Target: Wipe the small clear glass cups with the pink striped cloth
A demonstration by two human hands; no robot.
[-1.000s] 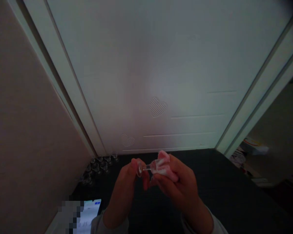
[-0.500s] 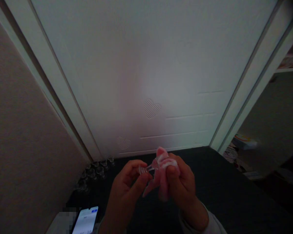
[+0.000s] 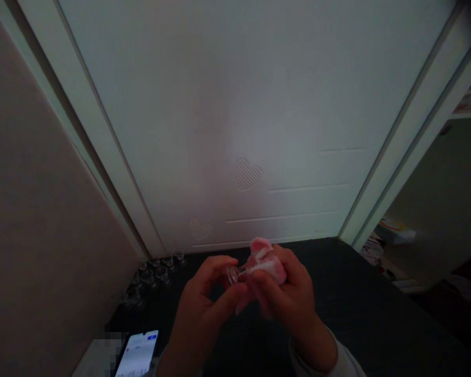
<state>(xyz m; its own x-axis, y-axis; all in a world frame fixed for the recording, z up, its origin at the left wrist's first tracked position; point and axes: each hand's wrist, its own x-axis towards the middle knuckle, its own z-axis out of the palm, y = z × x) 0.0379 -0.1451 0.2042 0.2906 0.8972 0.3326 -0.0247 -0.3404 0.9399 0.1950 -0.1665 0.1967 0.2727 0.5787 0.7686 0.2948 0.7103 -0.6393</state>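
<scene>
Between my hands, above the dark tabletop, is a small clear stemmed glass (image 3: 232,274) tilted on its side. My left hand (image 3: 208,296) grips its foot between thumb and fingers. A pink cloth (image 3: 261,250) is bunched in my right hand (image 3: 292,288), wrapped around the other end of the glass, which it hides. My right thumb presses the cloth along the glass, and a loose fold hangs below.
Several small clear glasses (image 3: 149,276) stand in rows at the table's back left. A lit phone (image 3: 138,353) lies at the front left. The dark table (image 3: 349,303) meets a white panel with embossed hearts (image 3: 248,175); a beige wall (image 3: 43,220) rises on the left.
My right thumb has shifted left along the cloth, toward the glass's stem. The cloth is pressed closer around the glass, and the foot has turned slightly in my left fingers.
</scene>
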